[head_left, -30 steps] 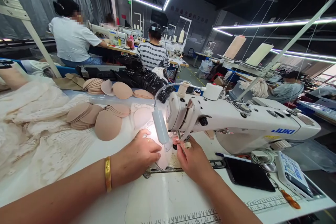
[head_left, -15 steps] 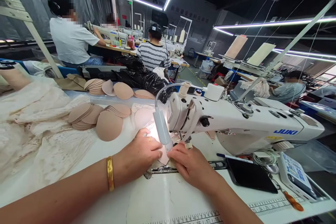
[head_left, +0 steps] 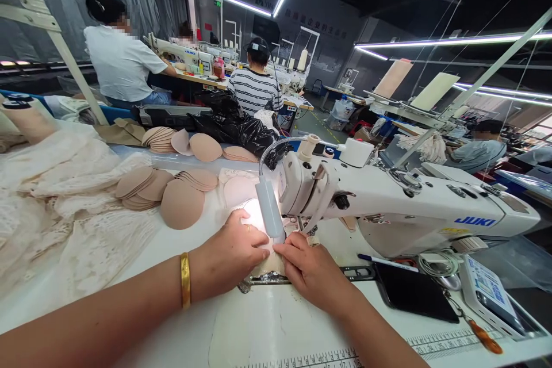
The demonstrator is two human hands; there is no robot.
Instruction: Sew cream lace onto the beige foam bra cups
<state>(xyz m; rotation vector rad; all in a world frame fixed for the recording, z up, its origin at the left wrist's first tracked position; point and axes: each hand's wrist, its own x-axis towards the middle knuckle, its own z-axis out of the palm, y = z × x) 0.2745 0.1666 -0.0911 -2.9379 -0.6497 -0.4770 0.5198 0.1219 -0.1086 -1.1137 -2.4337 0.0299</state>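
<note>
The left hand (head_left: pixel 230 256) and right hand (head_left: pixel 314 273) meet fingertip to fingertip on the pale fabric piece (head_left: pixel 268 266). The piece lies flat on the white surface (head_left: pixel 267 328), directly below the head of the sewing machine (head_left: pixel 388 201) and its lit lamp (head_left: pixel 269 210). The fingers of both hands are bent and narrow, gripping the piece at its near edge. Tan foam cups (head_left: pixel 181 204) lie near the left hand, with cream lace (head_left: pixel 64 207) beyond them. A black phone (head_left: pixel 411 293) lies right of the right hand.
</note>
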